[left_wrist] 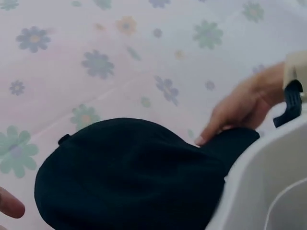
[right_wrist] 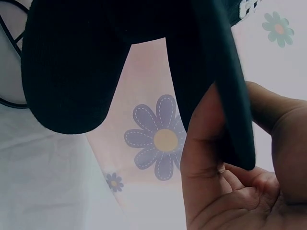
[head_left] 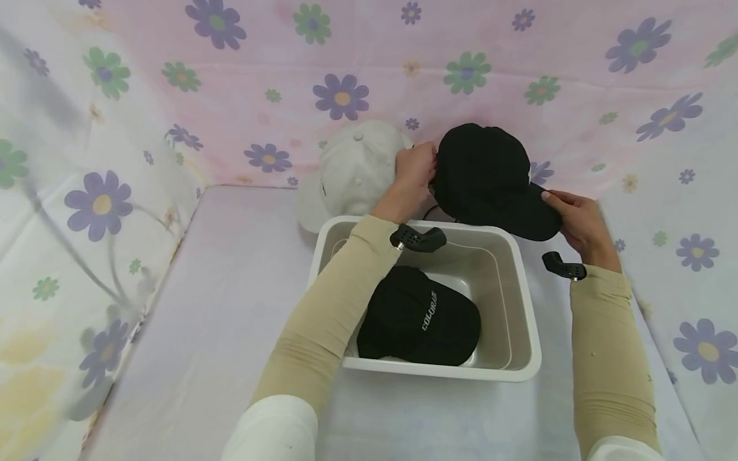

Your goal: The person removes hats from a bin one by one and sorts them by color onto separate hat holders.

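A plain black cap point(head_left: 481, 173) is held up behind the pale bin. My right hand point(head_left: 582, 224) pinches its brim between thumb and fingers; the right wrist view shows the brim edge point(right_wrist: 235, 110) in that grip. My left hand point(head_left: 412, 173) holds the rear side of the crown with curled fingers, though its contact is mostly hidden. One digit point(left_wrist: 9, 203) shows beside the crown point(left_wrist: 129, 177) in the left wrist view. Inside the bin point(head_left: 524, 320) lies another black cap point(head_left: 398, 320) with white lettering on it.
A white cap point(head_left: 354, 169) stands behind the bin on the left, partly covered by my left hand. A black cord point(right_wrist: 7, 28) loops at the left of the right wrist view. Flower-printed cloth walls point(head_left: 265, 102) enclose the back and sides of the pale tabletop point(head_left: 230, 288).
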`<move>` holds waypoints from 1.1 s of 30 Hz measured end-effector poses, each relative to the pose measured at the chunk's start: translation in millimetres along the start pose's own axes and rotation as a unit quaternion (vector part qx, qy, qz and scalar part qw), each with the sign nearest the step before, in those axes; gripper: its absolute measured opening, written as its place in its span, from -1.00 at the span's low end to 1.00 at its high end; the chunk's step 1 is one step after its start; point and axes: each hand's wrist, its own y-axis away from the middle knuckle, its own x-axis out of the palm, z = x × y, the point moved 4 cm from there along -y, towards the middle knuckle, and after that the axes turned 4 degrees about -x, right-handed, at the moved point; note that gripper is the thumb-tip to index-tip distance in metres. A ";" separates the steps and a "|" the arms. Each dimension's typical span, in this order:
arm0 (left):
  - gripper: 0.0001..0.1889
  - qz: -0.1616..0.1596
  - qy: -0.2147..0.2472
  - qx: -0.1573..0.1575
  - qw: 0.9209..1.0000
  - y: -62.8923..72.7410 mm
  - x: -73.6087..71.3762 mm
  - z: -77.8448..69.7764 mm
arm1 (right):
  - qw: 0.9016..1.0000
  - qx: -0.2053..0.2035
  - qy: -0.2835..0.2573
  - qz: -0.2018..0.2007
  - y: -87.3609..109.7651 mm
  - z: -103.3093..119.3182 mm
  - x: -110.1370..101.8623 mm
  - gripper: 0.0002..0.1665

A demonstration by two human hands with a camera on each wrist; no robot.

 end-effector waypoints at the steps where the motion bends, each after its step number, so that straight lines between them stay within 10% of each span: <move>1: -0.91 0.000 0.017 -0.014 1.000 -0.9 0.0 0.1 | 1.000 0.000 -0.011 0.001 -0.2 -0.5 -0.1 -0.90; 10: -0.71 0.094 0.090 -0.097 0.987 -1.2 -1.8 -5.0 | 1.000 -0.009 -0.021 -0.013 1.0 1.5 -0.6 -0.89; 17: -0.59 0.080 0.086 -0.094 0.989 -4.0 -0.8 -4.0 | 0.999 -0.014 0.027 -0.038 3.9 10.4 3.4 -0.02; 33: -0.73 0.058 0.017 -0.133 0.989 -4.1 -1.8 -3.9 | 0.998 -0.011 0.028 -0.048 -1.6 18.3 5.9 0.00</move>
